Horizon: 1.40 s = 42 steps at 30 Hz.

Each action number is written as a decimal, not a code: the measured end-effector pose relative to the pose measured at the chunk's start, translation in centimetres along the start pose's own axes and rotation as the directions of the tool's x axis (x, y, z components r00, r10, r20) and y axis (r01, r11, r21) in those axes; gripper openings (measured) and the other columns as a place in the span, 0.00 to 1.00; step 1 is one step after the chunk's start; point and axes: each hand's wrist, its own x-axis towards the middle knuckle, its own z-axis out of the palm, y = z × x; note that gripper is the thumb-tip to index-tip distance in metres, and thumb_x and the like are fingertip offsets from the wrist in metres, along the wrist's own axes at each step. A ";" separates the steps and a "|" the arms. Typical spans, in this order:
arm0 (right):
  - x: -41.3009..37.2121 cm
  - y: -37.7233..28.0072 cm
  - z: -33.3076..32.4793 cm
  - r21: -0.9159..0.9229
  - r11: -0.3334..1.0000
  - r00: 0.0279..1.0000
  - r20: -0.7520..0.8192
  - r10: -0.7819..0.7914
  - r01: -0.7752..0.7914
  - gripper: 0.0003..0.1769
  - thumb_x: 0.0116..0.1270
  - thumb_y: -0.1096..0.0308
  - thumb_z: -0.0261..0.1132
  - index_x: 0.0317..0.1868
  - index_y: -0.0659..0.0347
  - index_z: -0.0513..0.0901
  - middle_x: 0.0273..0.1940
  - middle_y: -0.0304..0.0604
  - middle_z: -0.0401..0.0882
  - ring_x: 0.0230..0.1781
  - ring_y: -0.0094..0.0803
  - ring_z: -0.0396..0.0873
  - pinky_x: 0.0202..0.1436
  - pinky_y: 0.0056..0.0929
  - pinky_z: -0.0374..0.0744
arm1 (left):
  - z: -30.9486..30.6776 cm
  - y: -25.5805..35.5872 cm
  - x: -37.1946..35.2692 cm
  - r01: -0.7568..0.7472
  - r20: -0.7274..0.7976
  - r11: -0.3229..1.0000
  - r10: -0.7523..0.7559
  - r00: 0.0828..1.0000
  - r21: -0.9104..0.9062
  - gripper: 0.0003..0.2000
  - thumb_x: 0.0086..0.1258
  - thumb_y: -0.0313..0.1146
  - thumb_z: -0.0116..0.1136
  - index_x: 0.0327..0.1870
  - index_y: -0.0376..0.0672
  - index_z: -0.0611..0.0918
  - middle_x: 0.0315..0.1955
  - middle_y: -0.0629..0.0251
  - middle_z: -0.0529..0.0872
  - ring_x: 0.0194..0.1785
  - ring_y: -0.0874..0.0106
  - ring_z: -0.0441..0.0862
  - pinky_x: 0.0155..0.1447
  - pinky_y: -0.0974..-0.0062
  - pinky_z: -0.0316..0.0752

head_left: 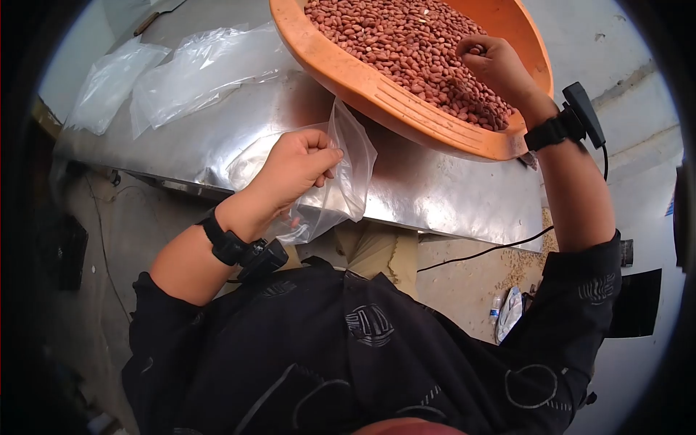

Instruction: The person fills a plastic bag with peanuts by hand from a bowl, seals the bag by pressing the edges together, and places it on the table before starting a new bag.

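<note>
My left hand [303,161] pinches a clear plastic bag [353,163] by its edge, and the bag hangs over the front edge of the metal table [457,199]. Above the orange tub [406,109] at the upper right is my right hand [499,67], its fingers curled around some peanuts, a few of which show at the fingers. Reddish-brown peanuts [395,45] lie heaped in the tub just beneath that hand. How many peanuts the fist holds is hidden.
More clear plastic bags [210,69] lie flat at the table's left, with a wooden-handled tool [147,23] behind them. A black cable [486,250] runs below the table's front edge. On the floor at the right are a bottle [496,307] and scattered bits.
</note>
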 end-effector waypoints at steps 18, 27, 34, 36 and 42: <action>-9.9 -14.8 11.8 0.891 0.301 0.938 0.346 0.034 -0.339 0.03 0.63 0.74 0.59 0.36 0.65 0.77 0.22 0.32 0.70 0.18 0.16 0.66 0.18 0.15 0.62 | 1.7 -1.0 -4.5 -0.104 -0.012 0.985 0.103 0.995 -0.141 0.06 0.68 0.32 0.53 0.38 0.38 0.78 0.25 0.72 0.79 0.27 0.85 0.73 0.29 0.88 0.66; -9.7 -11.8 13.1 0.666 0.566 0.809 0.588 0.003 -0.486 0.03 0.59 0.71 0.65 0.32 0.61 0.81 0.23 0.30 0.74 0.20 0.14 0.66 0.21 0.17 0.64 | 3.1 0.0 -5.9 -0.196 0.063 0.946 0.219 0.974 -0.259 0.05 0.68 0.30 0.54 0.32 0.39 0.77 0.24 0.70 0.79 0.23 0.85 0.72 0.29 0.87 0.68; -9.4 -12.2 12.8 0.536 0.813 0.785 0.596 -0.172 -0.229 0.11 0.57 0.71 0.64 0.40 0.64 0.80 0.34 0.38 0.80 0.33 0.23 0.74 0.35 0.24 0.74 | 3.5 1.8 -7.2 -0.238 0.124 0.952 0.264 0.956 -0.193 0.04 0.67 0.29 0.54 0.34 0.40 0.76 0.24 0.69 0.79 0.23 0.85 0.72 0.28 0.88 0.68; -9.3 -13.1 11.6 0.460 0.880 0.790 0.581 -0.197 -0.118 0.19 0.55 0.68 0.64 0.48 0.65 0.77 0.37 0.46 0.80 0.38 0.31 0.77 0.41 0.29 0.75 | 3.2 2.5 -7.8 -0.244 0.103 0.950 0.267 0.958 -0.194 0.04 0.67 0.29 0.54 0.34 0.40 0.76 0.24 0.69 0.79 0.23 0.85 0.72 0.28 0.88 0.68; -7.0 -16.0 8.1 0.239 0.965 0.811 0.539 -0.227 0.111 0.23 0.54 0.65 0.61 0.50 0.67 0.77 0.42 0.54 0.80 0.40 0.41 0.80 0.43 0.32 0.77 | 0.9 6.1 -8.6 -0.312 -0.001 0.927 0.319 0.948 -0.208 0.05 0.67 0.29 0.54 0.32 0.38 0.77 0.23 0.69 0.80 0.23 0.85 0.72 0.28 0.89 0.68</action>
